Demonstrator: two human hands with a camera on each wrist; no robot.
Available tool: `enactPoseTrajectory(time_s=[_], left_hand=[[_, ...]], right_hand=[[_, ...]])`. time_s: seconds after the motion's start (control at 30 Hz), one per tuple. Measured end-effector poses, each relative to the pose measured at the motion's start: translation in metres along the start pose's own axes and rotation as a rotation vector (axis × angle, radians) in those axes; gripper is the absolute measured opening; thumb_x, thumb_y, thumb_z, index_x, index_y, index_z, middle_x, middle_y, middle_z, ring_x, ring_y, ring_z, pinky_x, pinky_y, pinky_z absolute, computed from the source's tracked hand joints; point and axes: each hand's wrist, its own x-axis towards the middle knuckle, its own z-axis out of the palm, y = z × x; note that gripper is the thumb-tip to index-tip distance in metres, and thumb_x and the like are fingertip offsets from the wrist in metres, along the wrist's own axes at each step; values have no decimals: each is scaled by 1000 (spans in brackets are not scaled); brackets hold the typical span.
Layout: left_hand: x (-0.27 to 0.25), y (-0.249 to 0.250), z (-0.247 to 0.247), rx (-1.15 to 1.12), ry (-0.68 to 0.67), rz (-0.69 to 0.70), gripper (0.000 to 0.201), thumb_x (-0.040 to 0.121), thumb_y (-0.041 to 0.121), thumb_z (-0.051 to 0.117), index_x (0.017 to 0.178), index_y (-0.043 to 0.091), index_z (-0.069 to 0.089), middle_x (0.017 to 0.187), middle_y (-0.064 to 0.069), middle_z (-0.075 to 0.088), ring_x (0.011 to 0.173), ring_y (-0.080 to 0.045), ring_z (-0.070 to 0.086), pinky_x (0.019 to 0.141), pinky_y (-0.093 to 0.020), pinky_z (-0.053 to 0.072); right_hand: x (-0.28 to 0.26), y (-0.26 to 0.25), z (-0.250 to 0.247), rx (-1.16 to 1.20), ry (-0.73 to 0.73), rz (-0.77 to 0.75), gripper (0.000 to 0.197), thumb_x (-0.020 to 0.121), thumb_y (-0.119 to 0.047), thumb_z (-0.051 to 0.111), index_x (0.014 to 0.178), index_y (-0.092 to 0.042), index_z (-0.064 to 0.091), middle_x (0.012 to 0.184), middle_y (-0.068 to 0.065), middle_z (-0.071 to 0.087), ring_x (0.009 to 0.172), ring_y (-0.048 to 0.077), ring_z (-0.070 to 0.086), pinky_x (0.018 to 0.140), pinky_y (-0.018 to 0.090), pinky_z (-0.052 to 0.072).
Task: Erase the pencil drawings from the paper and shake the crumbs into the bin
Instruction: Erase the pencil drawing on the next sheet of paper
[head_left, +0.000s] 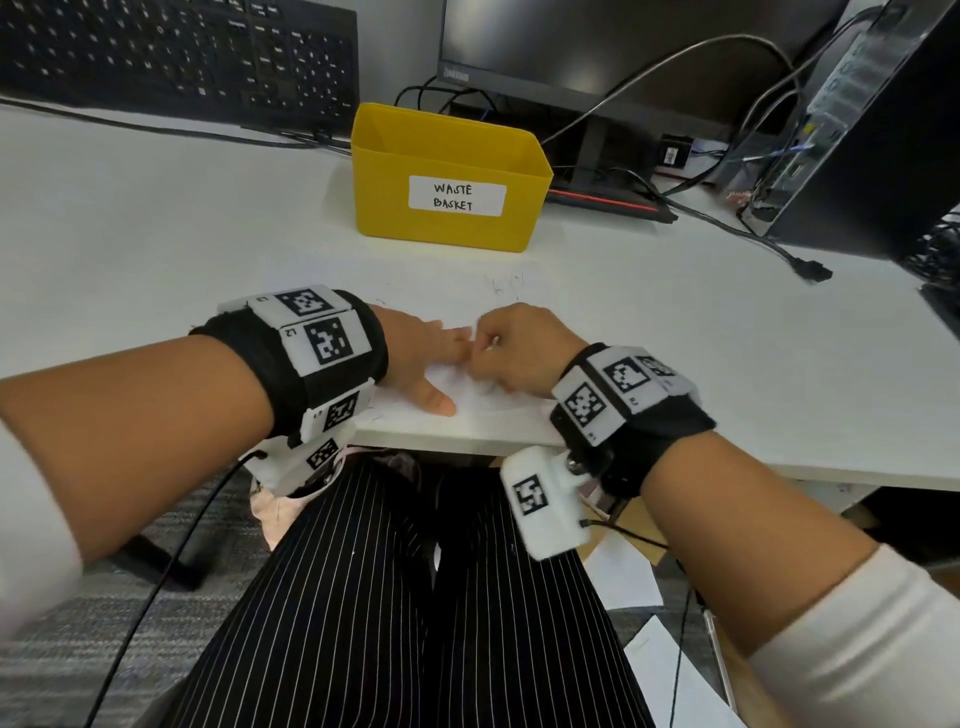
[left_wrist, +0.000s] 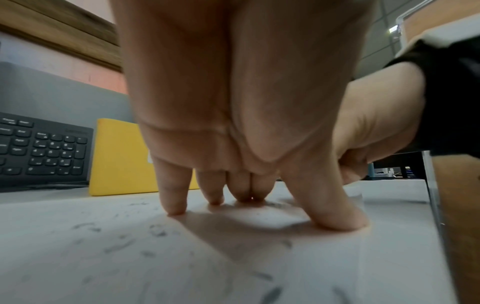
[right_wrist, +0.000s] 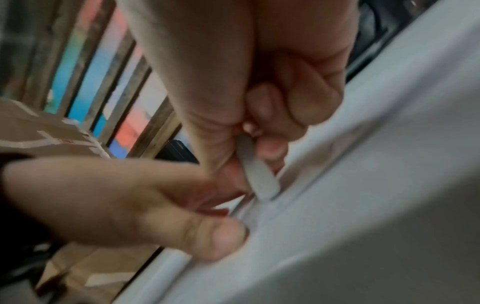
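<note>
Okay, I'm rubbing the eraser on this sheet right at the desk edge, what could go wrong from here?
1. The paper lies at the desk's front edge; a hard stroke might push it, or crumbs, off toward your lap.
2. Only the left hand pins the sheet with its straight fingers; rubbing toward them may buckle or crease it.
3. The right hand holds the eraser close to the left fingertips, so they may bump.

Bin (head_left: 447, 176) behind paper (head_left: 467, 400), on desk (head_left: 156, 218)
</note>
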Motion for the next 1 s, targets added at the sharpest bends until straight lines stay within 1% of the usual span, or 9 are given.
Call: enactPoseTrajectory(time_s=[0.1, 0.27, 0.4, 0.5, 0.63, 0.7, 0.77, 0.87, 1.0], left_hand=[[-2, 1, 0, -30, 11, -10, 75, 94, 45, 45, 151, 19, 5, 157, -2, 6, 145, -20, 12, 115, -34, 16], [-2, 0, -2, 2, -10, -19, 81, 95, 48, 39, 149, 18, -14, 156, 4, -19, 146, -17, -8, 117, -33, 6], [0, 0, -1, 0, -11, -3, 79, 95, 48, 40, 151, 16, -5, 158, 0, -10, 146, -19, -3, 118, -37, 9], [-2, 0, 0, -44, -7, 15, 69, 95, 46, 42, 150, 19, 11, 158, 2, 0, 146, -19, 7, 117, -35, 14], [-4, 3, -2, 3, -12, 2, 79, 96, 46, 40, 149, 19, -10, 157, 1, -16, 146, -21, -5, 118, -38, 8], [-4, 2, -3, 23, -23, -21, 81, 96, 47, 38, 148, 17, -15, 156, 2, -20, 146, -19, -8, 118, -37, 8], [-4, 3, -2, 22, -35, -19, 80, 96, 47, 37, 148, 17, -16, 156, 2, -21, 146, -19, -9, 117, -36, 7], [-6, 3, -4, 8, -26, -10, 80, 96, 46, 38, 149, 18, -14, 156, 1, -19, 146, -20, -8, 116, -35, 5], [-5, 5, -3, -32, -18, 29, 70, 97, 41, 39, 150, 19, 0, 158, 3, -10, 146, -22, -5, 113, -28, 3]], right_hand=[[2, -1, 6, -15, -11, -26, 20, 77, -9, 61, 62, -18, 52, 64, -4, 54, 56, 8, 49, 52, 18, 40], [-2, 30, -22, -87, 41, 126, 5, 77, -12, 62, 74, -14, 59, 70, 2, 58, 70, 20, 54, 54, 22, 41], [2, -1, -16, -202, -17, -16, 9, 85, -15, 57, 85, -10, 64, 70, 1, 54, 73, 17, 51, 64, 24, 42], [8, -14, 2, -108, -94, -42, 21, 82, -16, 62, 63, -20, 53, 59, -5, 52, 61, 12, 51, 53, 22, 42], [7, 13, -8, 10, -62, 53, 24, 79, -15, 67, 62, -19, 52, 56, 0, 55, 47, 8, 48, 33, 10, 34], [4, 26, -18, 16, -23, 92, 24, 79, -15, 68, 62, -18, 52, 55, 0, 56, 42, 7, 48, 31, 8, 32], [3, 31, -24, 2, 4, 116, 23, 80, -13, 66, 62, -17, 52, 56, 1, 57, 43, 9, 49, 36, 11, 35], [7, 18, -19, -180, 11, 53, 12, 82, -14, 61, 71, -15, 56, 61, -5, 52, 65, 15, 52, 52, 22, 39], [13, -2, 2, -120, -50, -50, 20, 81, -14, 60, 64, -19, 52, 64, -5, 52, 69, 15, 53, 54, 18, 39]])
